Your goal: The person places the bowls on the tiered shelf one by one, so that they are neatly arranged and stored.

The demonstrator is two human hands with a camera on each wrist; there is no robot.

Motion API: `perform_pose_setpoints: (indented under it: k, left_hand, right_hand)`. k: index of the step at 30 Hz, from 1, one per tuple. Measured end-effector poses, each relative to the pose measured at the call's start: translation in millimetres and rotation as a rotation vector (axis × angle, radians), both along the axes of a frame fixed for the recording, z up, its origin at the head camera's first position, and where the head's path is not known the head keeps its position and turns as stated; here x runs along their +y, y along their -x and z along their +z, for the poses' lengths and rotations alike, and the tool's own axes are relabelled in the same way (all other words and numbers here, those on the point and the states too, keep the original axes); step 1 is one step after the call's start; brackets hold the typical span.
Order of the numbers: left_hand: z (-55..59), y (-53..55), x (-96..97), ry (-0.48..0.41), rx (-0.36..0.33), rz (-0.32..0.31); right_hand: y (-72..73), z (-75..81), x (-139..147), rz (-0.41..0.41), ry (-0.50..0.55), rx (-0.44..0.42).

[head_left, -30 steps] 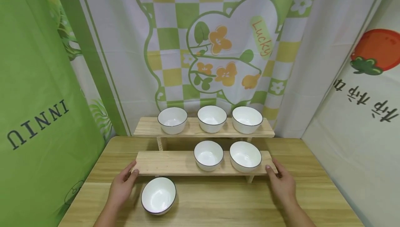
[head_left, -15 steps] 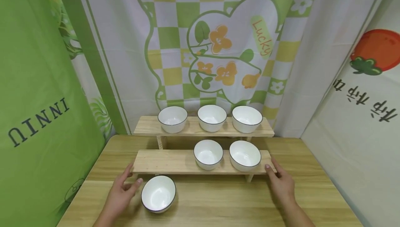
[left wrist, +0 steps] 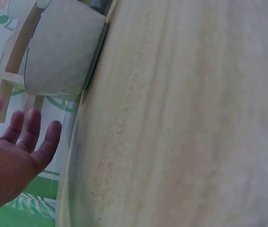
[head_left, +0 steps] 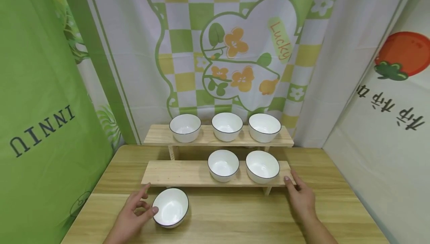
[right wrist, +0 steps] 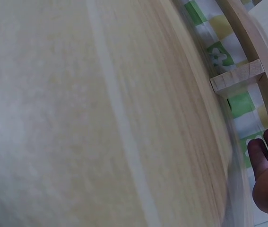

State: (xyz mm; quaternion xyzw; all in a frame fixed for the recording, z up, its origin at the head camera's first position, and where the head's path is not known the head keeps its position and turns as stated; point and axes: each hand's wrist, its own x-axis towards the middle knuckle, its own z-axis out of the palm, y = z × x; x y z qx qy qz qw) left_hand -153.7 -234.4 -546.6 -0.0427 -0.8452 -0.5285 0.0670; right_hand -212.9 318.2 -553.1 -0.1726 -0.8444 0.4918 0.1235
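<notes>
A white bowl with a dark rim point(head_left: 170, 208) stands on the table in front of the lower wooden shelf point(head_left: 178, 174). My left hand point(head_left: 129, 214) is at the bowl's left side, fingers loosely bent, thumb tip overlapping the rim in the head view. From the left wrist, the same hand point(left wrist: 11, 156) shows its palm and spread fingers close to the bowl's wall point(left wrist: 63, 49). At the lower shelf's right end, my right hand point(head_left: 302, 199) grips the board between thumb and fingers. Two matching bowls, a middle one point(head_left: 223, 166) and a right one point(head_left: 262, 167), sit on that shelf.
Behind and higher, an upper wooden shelf point(head_left: 157, 135) carries three more white bowls, one at its left point(head_left: 185, 129). Both shelves stand on the wooden table point(head_left: 235, 218). Printed curtains, one green point(head_left: 33, 68), close in the back and sides.
My left hand has let go of the lower shelf's left end and moved right and nearer to the front bowl, thumb reaching its rim. The right hand has kept its place.
</notes>
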Motion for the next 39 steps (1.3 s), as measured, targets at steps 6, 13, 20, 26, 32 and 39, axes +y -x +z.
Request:
perform_pose_setpoints:
  k: [6,13,20,26,32,39]
  left_hand:
    - [4.8,-4.7,7.2,0.006,-0.065,-0.155]
    - [4.0,-4.1,18.2,0.141,-0.082,-0.225]
    - [6.8,-0.7,30.3,0.121,-0.150,-0.219]
    - [1.6,4.2,36.1,0.167,-0.163,-0.188]
    - [1.7,5.1,40.2,0.191,-0.123,-0.139]
    - [-2.5,4.9,40.2,0.196,-0.093,-0.106]
  right_hand:
    - [0.2,-0.2,1.3,0.008,0.000,-0.008]
    - [-0.4,-1.8,0.9,0.021,-0.020,-0.022]
    - [-0.5,-0.1,0.7,0.028,-0.046,-0.029]
    - [-0.9,0.9,0.6,0.024,-0.066,-0.015]
    - [-1.2,-0.8,1.0,0.015,-0.053,-0.001]
    - [-1.3,-2.0,1.4,0.015,-0.048,0.001]
